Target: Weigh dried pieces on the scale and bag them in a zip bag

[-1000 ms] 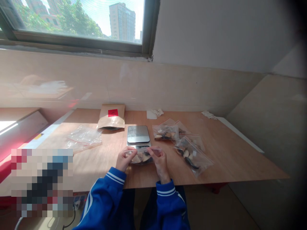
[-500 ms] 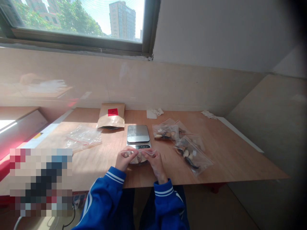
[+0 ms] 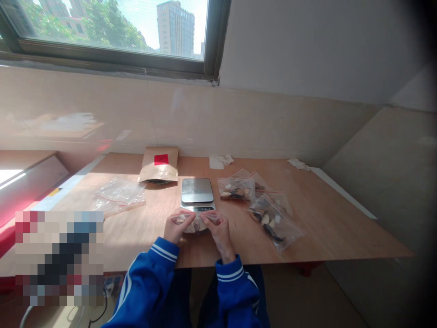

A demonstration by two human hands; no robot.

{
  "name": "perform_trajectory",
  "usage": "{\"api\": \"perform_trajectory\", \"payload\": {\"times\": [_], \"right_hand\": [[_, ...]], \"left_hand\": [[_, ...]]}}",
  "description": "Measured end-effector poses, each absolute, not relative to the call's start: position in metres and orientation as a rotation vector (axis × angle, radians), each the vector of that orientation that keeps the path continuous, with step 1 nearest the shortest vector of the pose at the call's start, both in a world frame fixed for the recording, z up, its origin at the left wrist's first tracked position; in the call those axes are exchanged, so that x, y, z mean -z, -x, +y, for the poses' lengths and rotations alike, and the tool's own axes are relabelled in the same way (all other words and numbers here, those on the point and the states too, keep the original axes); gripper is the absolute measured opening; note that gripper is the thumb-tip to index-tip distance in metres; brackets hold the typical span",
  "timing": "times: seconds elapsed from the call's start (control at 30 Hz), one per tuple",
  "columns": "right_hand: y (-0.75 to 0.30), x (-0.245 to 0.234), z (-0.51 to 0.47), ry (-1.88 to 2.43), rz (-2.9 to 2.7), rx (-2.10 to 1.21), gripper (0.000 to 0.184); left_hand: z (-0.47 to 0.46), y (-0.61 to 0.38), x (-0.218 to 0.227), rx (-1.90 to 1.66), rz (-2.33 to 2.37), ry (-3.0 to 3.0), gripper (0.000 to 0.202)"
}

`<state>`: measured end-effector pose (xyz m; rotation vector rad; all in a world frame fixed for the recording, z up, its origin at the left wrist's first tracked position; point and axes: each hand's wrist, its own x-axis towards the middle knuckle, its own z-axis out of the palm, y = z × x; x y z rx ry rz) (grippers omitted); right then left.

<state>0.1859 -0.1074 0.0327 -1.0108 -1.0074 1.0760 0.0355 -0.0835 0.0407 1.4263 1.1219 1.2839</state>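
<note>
Both my hands pinch the top edge of a small clear zip bag (image 3: 195,224) of pale and dark dried slices, held just above the wooden table (image 3: 327,228) at its front edge. My left hand (image 3: 176,228) grips the bag's left end. My right hand (image 3: 216,230) grips close beside it, near the middle of the top edge. Directly behind the bag stands a small digital scale (image 3: 197,192) with a bare steel plate.
Two filled clear bags (image 3: 273,221) (image 3: 236,188) lie right of the scale. Empty clear bags (image 3: 120,195) lie at the left. A brown paper pouch with a red label (image 3: 160,166) sits behind the scale. White scraps (image 3: 220,161) lie by the tiled wall.
My right hand has slid left along the bag's top edge toward my left hand. The bag now looks narrower and bunched between the two hands.
</note>
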Motion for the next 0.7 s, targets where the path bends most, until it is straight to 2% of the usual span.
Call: {"api": "perform_trajectory", "payload": {"times": [0.6,0.7], "right_hand": [[-0.174,-0.032,-0.109,1.072,-1.047,-0.909,0.02],[-0.177,-0.033,-0.11,1.01,-1.061,-0.994,0.023]], "left_hand": [[-0.086,-0.036,-0.039,-1.332,1.145,-1.48,0.022],[-0.086,-0.035,-0.044,-1.338,1.145,-1.425,0.024]]}}
